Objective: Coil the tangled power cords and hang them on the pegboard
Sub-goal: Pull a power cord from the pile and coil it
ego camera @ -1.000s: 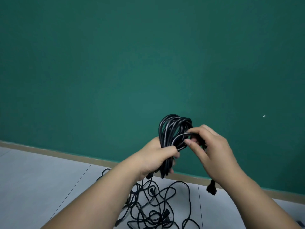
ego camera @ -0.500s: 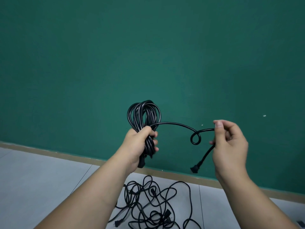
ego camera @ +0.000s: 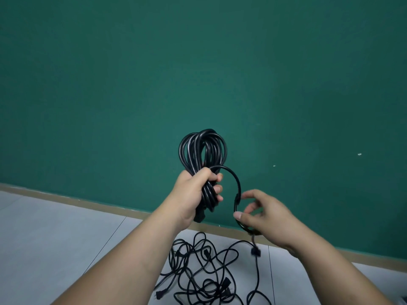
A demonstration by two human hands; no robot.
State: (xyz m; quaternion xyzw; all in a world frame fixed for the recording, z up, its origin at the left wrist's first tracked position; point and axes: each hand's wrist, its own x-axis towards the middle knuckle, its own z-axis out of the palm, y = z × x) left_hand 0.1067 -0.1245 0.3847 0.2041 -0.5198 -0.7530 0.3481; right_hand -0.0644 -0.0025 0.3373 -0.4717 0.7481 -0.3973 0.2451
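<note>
Currently, the coiled cord [ego camera: 202, 150] is being gripped at its waist by the left hand [ego camera: 193, 192], with the fingers wrapped fully round the bundled loops. It is being held upright in front of the green wall [ego camera: 132, 84]. This grip is judged to be stopping the loops from springing apart.

The loose end [ego camera: 236, 186] is being led out of the fist in an arc to the right hand [ego camera: 268, 214]. There it is being held lightly between the thumb [ego camera: 239, 215] and half-curled fingers, with the plug [ego camera: 256, 252] dangling below. Slack is probably being left so that the end can be wrapped round the bundle to tie it off.

More tangled cords [ego camera: 209, 271] are lying on the floor [ego camera: 55, 238] beneath the hands, not yet being coiled. No pegboard is being shown, so hanging is judged to be outstanding.
</note>
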